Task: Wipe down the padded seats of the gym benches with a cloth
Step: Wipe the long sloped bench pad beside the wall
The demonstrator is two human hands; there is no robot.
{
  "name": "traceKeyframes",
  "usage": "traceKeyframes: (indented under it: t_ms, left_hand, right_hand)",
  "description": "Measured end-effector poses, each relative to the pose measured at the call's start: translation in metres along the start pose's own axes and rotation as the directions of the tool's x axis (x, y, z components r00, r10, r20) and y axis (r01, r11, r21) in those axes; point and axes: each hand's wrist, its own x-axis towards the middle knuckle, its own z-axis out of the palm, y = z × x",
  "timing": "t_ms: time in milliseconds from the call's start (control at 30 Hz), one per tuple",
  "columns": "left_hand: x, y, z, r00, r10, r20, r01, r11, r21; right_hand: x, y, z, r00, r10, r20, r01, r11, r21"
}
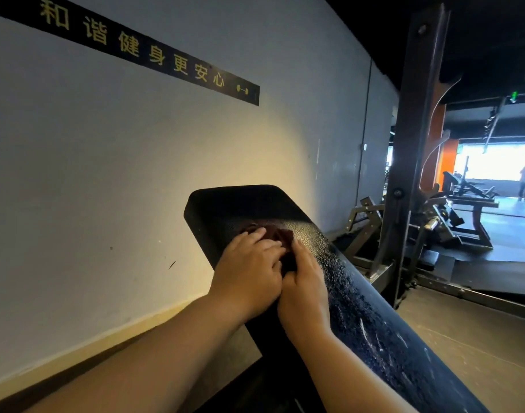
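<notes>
Together pressing down on the dark red cloth (280, 238): left hand (249, 269) flat over it, fingers spread; right hand (303, 284) beside, grip pinching the bunched edge. Sits near the far end of the black padded seat (368, 317), a little in from its rounded corners. Judging by droplets glistening along the right edge toward the near end, barely begun; most of the pad left to wipe.
</notes>
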Motion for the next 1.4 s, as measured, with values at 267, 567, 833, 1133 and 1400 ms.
traceKeyframes:
  t_ms: [267, 567, 833, 1133, 1400]
  left_hand:
    - [0.032, -0.061, -0.016, 0.988, -0.141, -0.064, 0.145, 0.988, 0.062]
    - [-0.024, -0.003, -0.007, 0.985, 0.161, 0.06, -0.16, 0.987, -0.019]
    - [0.021, -0.03, -0.007, 0.983, -0.169, -0.068, 0.176, 0.976, 0.127]
    - [0.021, -0.033, -0.021, 0.99, 0.059, 0.132, -0.073, 0.991, 0.111]
    - [0.034, -0.019, -0.012, 0.993, -0.113, 0.017, 0.104, 0.952, 0.287]
  right_hand:
    - [-0.005, 0.0, 0.001, 1.0, 0.006, -0.024, -0.006, 1.0, 0.015]
    - [-0.004, 0.005, 0.003, 0.998, 0.041, -0.052, -0.036, 0.996, 0.083]
    - [-0.005, 0.0, 0.001, 0.998, 0.032, -0.06, -0.027, 0.996, 0.085]
    - [-0.006, 0.001, 0.002, 0.998, 0.038, -0.053, -0.031, 0.991, 0.127]
    - [-0.004, 0.004, 0.001, 0.998, 0.027, -0.056, -0.022, 0.996, 0.086]
